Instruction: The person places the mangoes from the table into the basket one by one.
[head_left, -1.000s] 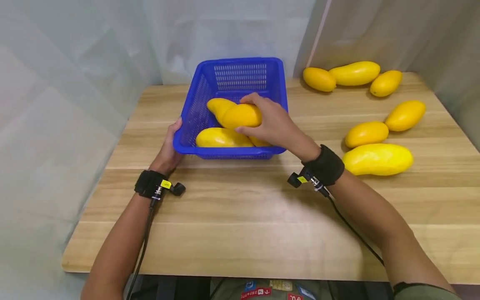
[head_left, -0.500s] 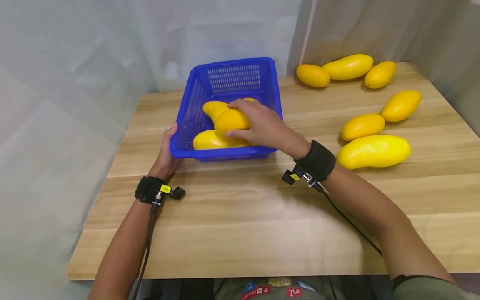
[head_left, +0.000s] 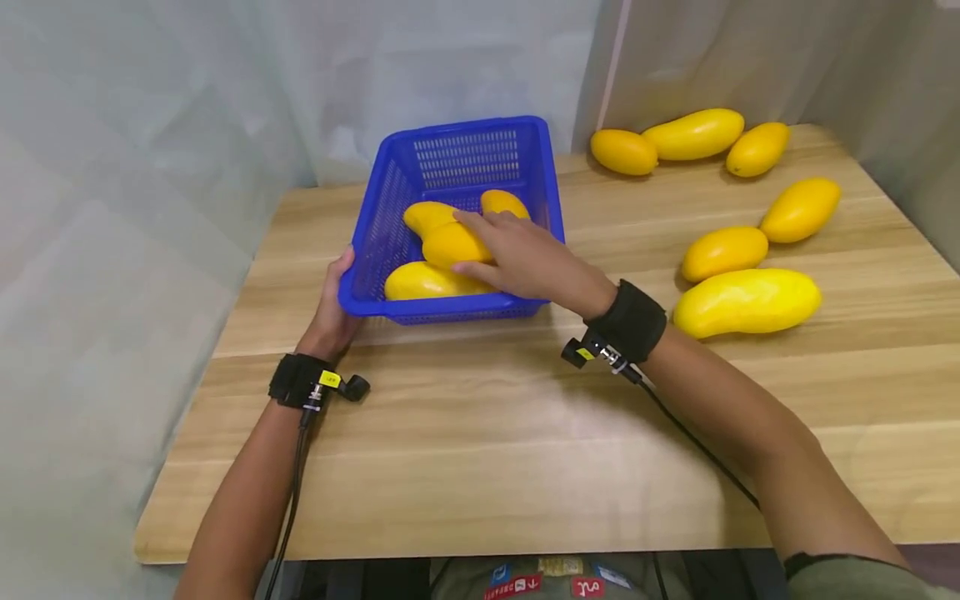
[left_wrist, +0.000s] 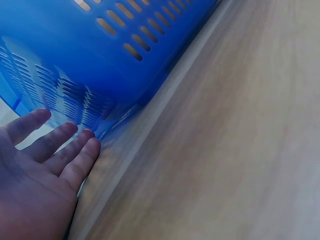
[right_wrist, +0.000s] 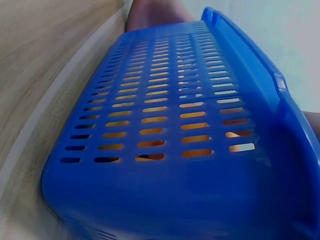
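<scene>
A basket with mangoes inside is set at the table's far edge; six more mangoes are spread toward its far right corner.

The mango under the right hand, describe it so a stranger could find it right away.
Start at the blue basket at the back of the wooden table. Four mangoes lie inside; this mango is the middle one, stacked on the others. It alone has the right hand resting on it.
</scene>
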